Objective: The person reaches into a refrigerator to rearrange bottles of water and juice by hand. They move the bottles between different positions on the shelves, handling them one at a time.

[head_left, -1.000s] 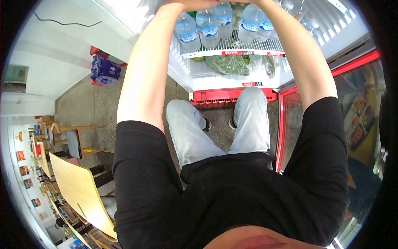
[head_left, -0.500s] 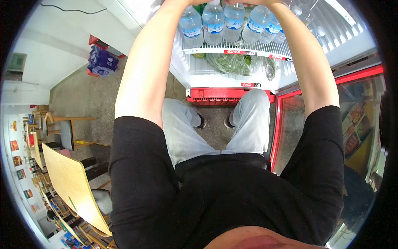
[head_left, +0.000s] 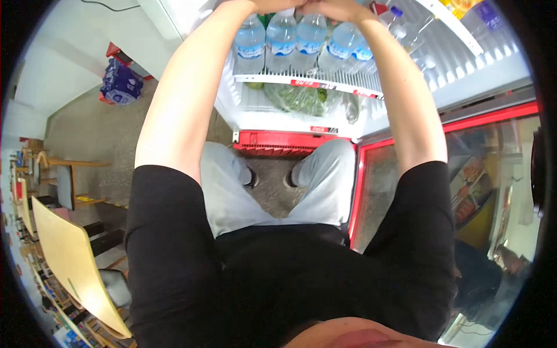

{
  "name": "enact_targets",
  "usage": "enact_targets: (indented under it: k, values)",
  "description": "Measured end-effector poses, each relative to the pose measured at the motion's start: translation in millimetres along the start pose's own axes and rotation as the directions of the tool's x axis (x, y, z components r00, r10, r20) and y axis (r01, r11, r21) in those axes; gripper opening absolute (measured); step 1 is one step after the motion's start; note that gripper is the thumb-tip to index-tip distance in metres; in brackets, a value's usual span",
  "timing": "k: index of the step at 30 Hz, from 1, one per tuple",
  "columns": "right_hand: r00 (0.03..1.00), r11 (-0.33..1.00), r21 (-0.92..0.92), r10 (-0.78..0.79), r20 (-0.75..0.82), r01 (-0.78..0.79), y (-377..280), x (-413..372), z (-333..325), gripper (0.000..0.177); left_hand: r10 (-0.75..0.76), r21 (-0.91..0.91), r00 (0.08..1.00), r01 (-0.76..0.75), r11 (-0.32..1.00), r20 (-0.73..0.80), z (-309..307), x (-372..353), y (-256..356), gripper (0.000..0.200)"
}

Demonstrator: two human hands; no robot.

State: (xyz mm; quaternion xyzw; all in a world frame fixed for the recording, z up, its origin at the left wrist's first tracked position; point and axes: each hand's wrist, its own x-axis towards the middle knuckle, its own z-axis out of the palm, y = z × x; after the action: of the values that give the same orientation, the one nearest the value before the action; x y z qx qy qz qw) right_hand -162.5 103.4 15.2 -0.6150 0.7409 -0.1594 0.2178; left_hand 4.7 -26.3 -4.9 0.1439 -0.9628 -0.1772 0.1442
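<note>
Water bottles (head_left: 281, 40): five, clear plastic, blue-and-white labels, filled. All upright, side by side in one left-to-right row, neighbours touching or nearly so. Row stands at near edge of wire shelf (head_left: 301, 78). Caps hidden from view.

— You have five bottles (head_left: 281, 36) along the front of your shelf (head_left: 272, 77).
— Agreed. Below them you have one bag of greens (head_left: 299, 98), and on your floor (head_left: 98, 130) one blue pack (head_left: 119, 84).
</note>
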Motion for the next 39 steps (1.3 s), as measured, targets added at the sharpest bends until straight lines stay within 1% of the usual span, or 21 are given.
enact_targets:
  k: [2,3,4,5,7,8,9,12,13,16,20,23,25,26,29,31,32,34,35,38,39]
  values:
    - [0.998,0.999,0.002,-0.043,0.034,0.043,10.1,5.8,2.3,0.049,-0.012,-0.021,1.0,0.011,1.0,-0.015,-4.3,-6.9,4.6,0.047]
    - [0.999,0.997,0.072,-0.033,0.015,0.032,10.9,3.5,4.9,0.05,-0.036,-0.016,0.999,0.036,0.999,-0.028,-5.6,-11.1,8.8,0.047]
    - [0.999,0.998,0.058,-0.036,0.008,0.036,12.4,4.4,6.0,0.05,-0.063,-0.01,0.997,0.063,0.998,-0.038,-6.9,-14.1,12.6,0.048]
    - [0.999,0.998,0.047,-0.039,0.002,0.039,14.1,5.4,7.7,0.051,-0.078,0.07,0.996,0.08,0.994,-0.035,-2.1,-7.6,6.7,0.049]
    - [0.998,0.995,0.075,-0.065,-0.01,0.066,6.1,-3.3,8.4,0.052,-0.075,0.063,0.992,0.082,0.995,-0.101,-4.2,-14.5,13.3,0.049]
    - [0.997,0.997,0.024,-0.074,-0.005,0.074,12.1,3.9,9.7,0.051,-0.072,0.06,0.989,0.08,0.995,-0.13,-4.8,-18.6,15.5,0.049]
    - [0.997,0.996,-0.028,-0.08,-0.002,0.08,23.5,15.5,11.2,0.05,-0.013,0.035,0.991,0.018,0.999,-0.13,-3.3,-18.3,12.1,0.053]
    - [0.999,0.994,-0.101,-0.041,0.024,0.043,24.3,21.6,9.1,0.051,-0.131,0.06,0.986,0.138,0.989,-0.102,-3.7,-11.3,11.9,0.055]
    - [0.999,0.994,-0.11,-0.019,0.04,0.023,20.3,19.1,8.8,0.052,-0.121,0.052,0.986,0.127,0.991,-0.112,-5.3,-12.6,12.2,0.057]
    - [0.995,0.993,-0.079,-0.09,-0.046,0.087,17.2,12.0,12.4,0.056,-0.193,-0.033,0.98,0.192,0.981,-0.056,-14.4,-19.2,21.4,0.057]
    - [0.996,0.995,-0.046,-0.091,-0.01,0.09,25.0,16.5,12.8,0.057,-0.159,-0.073,0.983,0.153,0.985,-0.09,-6.7,-15.7,12.9,0.059]
    - [0.997,0.996,-0.049,-0.079,0.0,0.079,24.1,15.8,11.3,0.059,-0.168,-0.017,0.98,0.167,0.986,-0.107,0.5,-7.4,6.6,0.053]
    - [0.995,0.994,-0.046,-0.097,-0.002,0.097,23.7,14.7,12.0,0.062,-0.086,-0.018,0.989,0.084,0.996,-0.119,2.2,-7.3,4.9,0.049]
    - [0.997,0.995,-0.055,-0.083,0.006,0.083,23.6,14.2,11.3,0.059,-0.045,-0.018,0.991,0.043,0.999,-0.124,3.9,-7.7,4.1,0.047]
    - [0.998,0.996,-0.068,-0.063,0.013,0.064,26.8,15.1,11.7,0.055,-0.024,-0.047,0.998,0.021,0.999,-0.063,-2.2,-9.5,8.2,0.044]
    - [0.997,0.995,-0.06,-0.078,-0.009,0.077,30.9,17.8,14.4,0.058,-0.138,-0.054,0.988,0.142,0.988,0.072,-17.5,-15.2,23.8,0.044]
    - [0.998,0.998,-0.047,-0.047,0.028,0.049,31.0,16.9,13.9,0.056,-0.193,-0.051,0.971,0.202,0.978,0.141,-19.7,-18.1,28.3,0.045]
    - [0.996,1.0,-0.026,0.01,0.094,-0.007,17.2,10.5,4.2,0.051,-0.18,-0.026,0.972,0.186,0.982,0.154,-16.7,-14.8,22.2,0.045]
    - [0.996,1.0,-0.026,0.008,0.091,-0.006,14.3,8.9,4.0,0.051,-0.173,-0.013,0.972,0.177,0.984,0.159,-15.1,-12.3,18.8,0.045]
    - [0.997,1.0,-0.027,-0.003,0.083,0.006,13.5,7.5,4.3,0.051,-0.058,0.049,0.997,0.056,0.997,0.041,-7.5,-10.6,10.1,0.047]
    - [0.997,1.0,-0.026,-0.011,0.083,0.013,15.0,8.1,4.2,0.051,-0.061,0.065,0.997,0.058,0.996,0.048,-7.8,-10.8,10.5,0.047]
